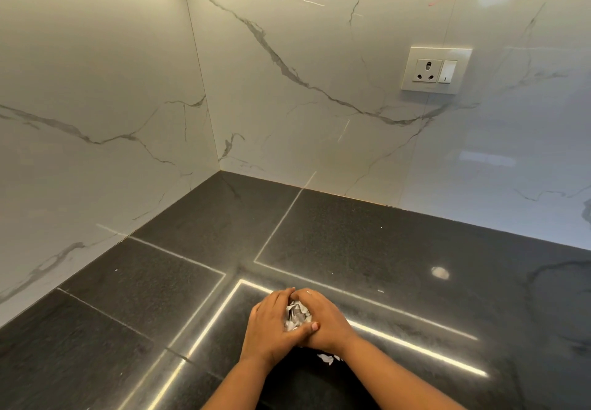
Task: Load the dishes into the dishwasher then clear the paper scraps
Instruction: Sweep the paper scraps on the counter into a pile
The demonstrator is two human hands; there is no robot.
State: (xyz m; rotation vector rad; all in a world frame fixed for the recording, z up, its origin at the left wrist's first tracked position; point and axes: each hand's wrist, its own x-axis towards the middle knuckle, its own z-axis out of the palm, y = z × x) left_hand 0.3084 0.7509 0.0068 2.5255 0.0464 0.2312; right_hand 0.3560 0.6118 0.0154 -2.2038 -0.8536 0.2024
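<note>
My left hand (pixel 270 325) and my right hand (pixel 326 320) are cupped together on the black countertop (pixel 367 250), pressed around a crumpled wad of paper scraps (pixel 297 315). Only a grey-white patch of the wad shows between the fingers. My left thumb lies across my right hand. A few loose white scraps (pixel 329 358) lie on the counter just below my right wrist. No dishes and no dishwasher are in view.
White marble-look walls meet in a corner (pixel 219 166) behind the counter. A wall socket with a switch (pixel 435 70) sits on the right wall. Tiny white specks (pixel 380 291) dot the glossy counter, which reflects strip lights.
</note>
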